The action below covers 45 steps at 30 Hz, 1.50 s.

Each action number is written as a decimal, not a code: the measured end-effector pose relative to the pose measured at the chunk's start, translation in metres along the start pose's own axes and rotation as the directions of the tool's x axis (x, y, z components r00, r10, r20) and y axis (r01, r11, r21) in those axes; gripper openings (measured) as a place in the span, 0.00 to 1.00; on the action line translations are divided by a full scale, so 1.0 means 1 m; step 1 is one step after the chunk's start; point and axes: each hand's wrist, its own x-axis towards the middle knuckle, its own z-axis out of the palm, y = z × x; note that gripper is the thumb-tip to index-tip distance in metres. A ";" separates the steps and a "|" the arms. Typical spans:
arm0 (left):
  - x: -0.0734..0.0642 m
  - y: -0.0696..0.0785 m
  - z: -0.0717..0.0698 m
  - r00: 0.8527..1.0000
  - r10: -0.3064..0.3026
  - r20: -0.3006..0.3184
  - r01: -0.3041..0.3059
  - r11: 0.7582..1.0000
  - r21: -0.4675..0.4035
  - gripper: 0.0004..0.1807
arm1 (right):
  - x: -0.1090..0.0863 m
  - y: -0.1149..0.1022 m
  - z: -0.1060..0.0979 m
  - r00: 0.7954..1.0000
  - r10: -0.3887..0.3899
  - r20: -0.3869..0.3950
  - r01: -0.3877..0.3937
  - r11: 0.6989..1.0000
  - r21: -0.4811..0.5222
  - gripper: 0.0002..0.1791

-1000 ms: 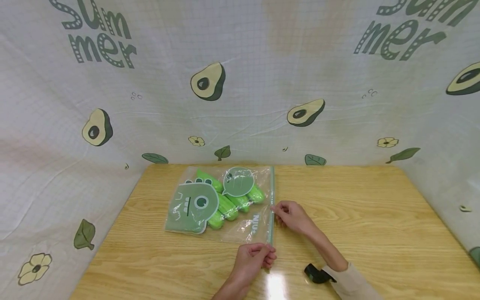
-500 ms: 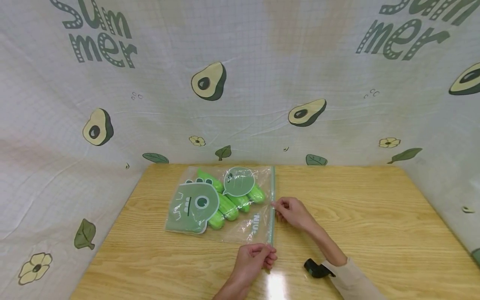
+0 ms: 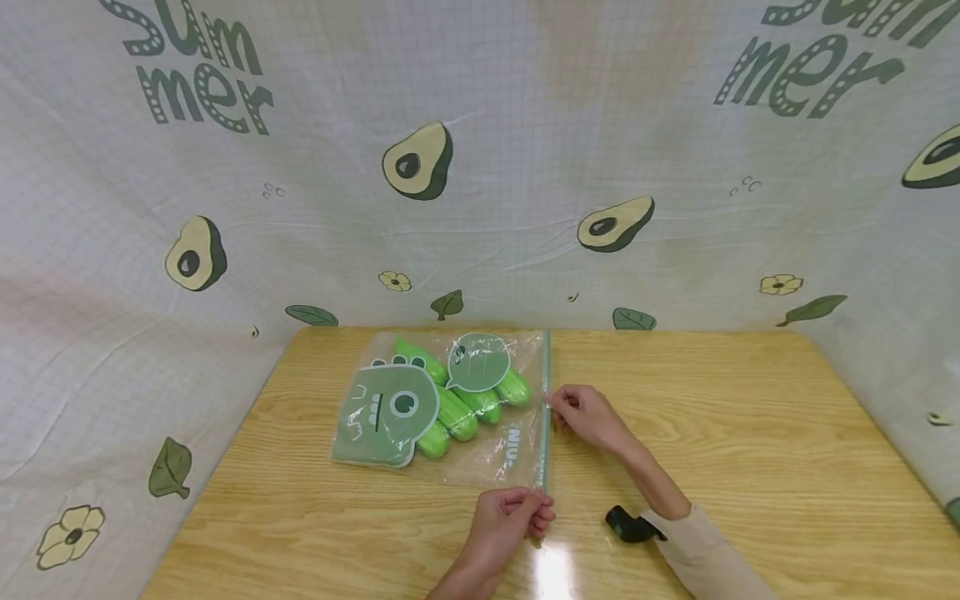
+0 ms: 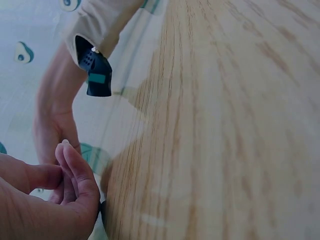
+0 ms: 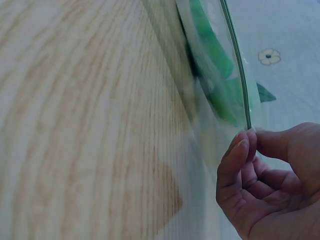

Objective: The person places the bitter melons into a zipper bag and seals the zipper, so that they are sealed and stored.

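Observation:
A clear zip bag [image 3: 487,458] with a green monster print lies flat on the table, its green zip strip [image 3: 546,367] along the right side. Inside it are several bright green cucumbers [image 3: 456,415], partly covered by the print. My left hand [image 3: 510,521] pinches the near corner of the strip between thumb and fingers. Farther up the same strip, my right hand [image 3: 588,414] pinches it between thumb and fingertips; the right wrist view shows the green strip [image 5: 239,65] running away from that pinch. In the left wrist view the left hand [image 4: 55,195] hides the bag corner.
The wooden table [image 3: 735,433] extends to both sides of the bag. A pale cloth [image 3: 517,167] printed with avocados hangs behind and beside it. A black wrist camera [image 3: 630,525] sticks out from the right sleeve [image 3: 701,546].
My right hand has slid a little way up the zip strip, away from the left hand. The left hand stays at the near corner, and the bag lies almost unmoved.

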 end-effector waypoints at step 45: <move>0.000 0.000 0.001 1.000 0.001 -0.010 -0.002 1.000 -0.006 0.13 | 0.032 0.003 -0.012 0.999 0.001 -0.033 -0.002 0.999 -0.054 0.19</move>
